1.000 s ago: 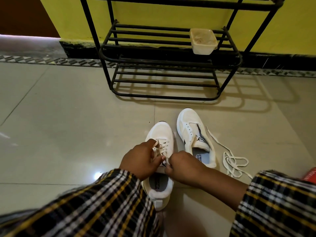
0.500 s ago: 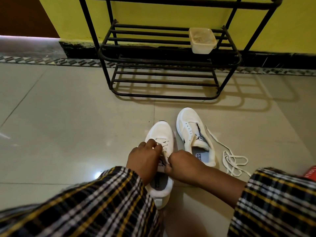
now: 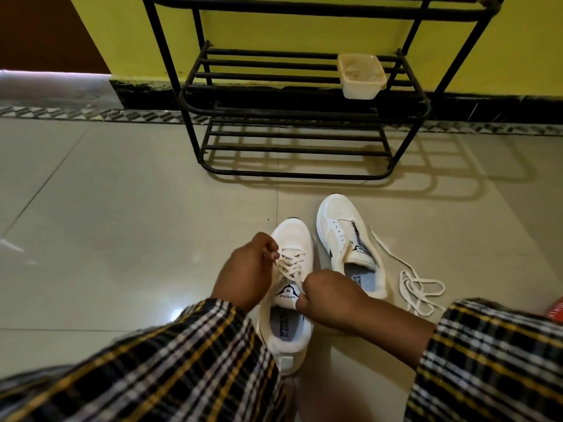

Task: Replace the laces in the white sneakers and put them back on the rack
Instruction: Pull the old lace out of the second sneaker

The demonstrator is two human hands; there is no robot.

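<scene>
On the tiled floor before the black metal rack (image 3: 292, 117), I see my left hand (image 3: 246, 272) and right hand (image 3: 329, 296) each seemingly pinching cream lace (image 3: 289, 268) on the nearer white sneaker (image 3: 289, 300); its unlaced twin (image 3: 347, 239) sits just beside.

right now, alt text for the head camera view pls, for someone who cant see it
Two hands, the left hand and right hand, pinch the lace of a white sneaker on a tiled floor. A second, unlaced sneaker and a loose lace lie to its right, before a black shoe rack holding a small tub.
</scene>
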